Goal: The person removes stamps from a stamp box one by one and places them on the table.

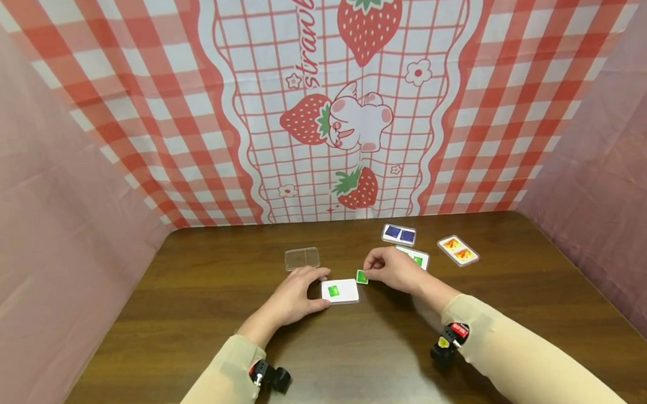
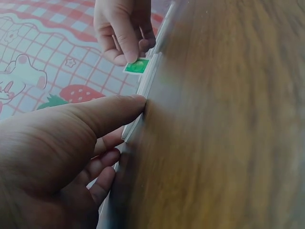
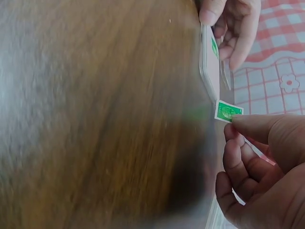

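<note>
My right hand (image 1: 394,268) pinches a small green stamp (image 1: 362,277) with a white border between thumb and fingertip. In the right wrist view the stamp (image 3: 228,111) is just off the end of a white card (image 3: 210,62). My left hand (image 1: 292,297) grips that white card (image 1: 349,292) at its left end, thumb on the near edge and fingers at the far edge. A green stamp (image 1: 334,291) lies on the card's left half. In the left wrist view the thumb (image 2: 119,112) presses the card's edge.
A clear plastic case (image 1: 302,259) lies beyond my left hand. Past my right hand lie a card with two dark blue stamps (image 1: 399,234), a partly covered card with green stamps (image 1: 422,260), and one with orange-yellow stamps (image 1: 458,250). A strawberry-print cloth (image 1: 352,116) hangs behind the wooden table (image 1: 207,279).
</note>
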Tool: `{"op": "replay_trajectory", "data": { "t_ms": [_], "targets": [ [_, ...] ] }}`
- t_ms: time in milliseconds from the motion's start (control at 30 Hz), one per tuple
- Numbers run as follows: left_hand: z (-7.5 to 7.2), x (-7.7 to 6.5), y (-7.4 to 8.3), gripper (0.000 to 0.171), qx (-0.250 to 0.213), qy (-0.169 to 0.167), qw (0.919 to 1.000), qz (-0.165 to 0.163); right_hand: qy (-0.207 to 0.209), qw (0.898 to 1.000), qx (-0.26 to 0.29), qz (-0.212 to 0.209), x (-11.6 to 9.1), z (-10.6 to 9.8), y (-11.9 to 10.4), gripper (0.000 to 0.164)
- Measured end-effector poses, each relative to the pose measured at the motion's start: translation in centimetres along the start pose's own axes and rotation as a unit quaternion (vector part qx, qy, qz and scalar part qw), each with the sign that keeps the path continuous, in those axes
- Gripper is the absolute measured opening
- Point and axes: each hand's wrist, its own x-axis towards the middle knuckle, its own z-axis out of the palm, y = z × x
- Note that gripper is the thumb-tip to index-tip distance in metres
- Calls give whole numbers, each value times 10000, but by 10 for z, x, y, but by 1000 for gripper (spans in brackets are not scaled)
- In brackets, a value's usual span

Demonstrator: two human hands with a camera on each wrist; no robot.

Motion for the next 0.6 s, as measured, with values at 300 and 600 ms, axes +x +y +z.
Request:
{"op": "replay_trajectory", "data": {
  "t_ms": [300,600],
  "targets": [
    [-3,-1,-2,62,-41,0,10000,-76,117,9993,-329,-111,3,1,9,11],
    [5,0,-25,62,-30,205,9987,458,391,9953,-744,-479,13,14,39,12]
  ]
}}
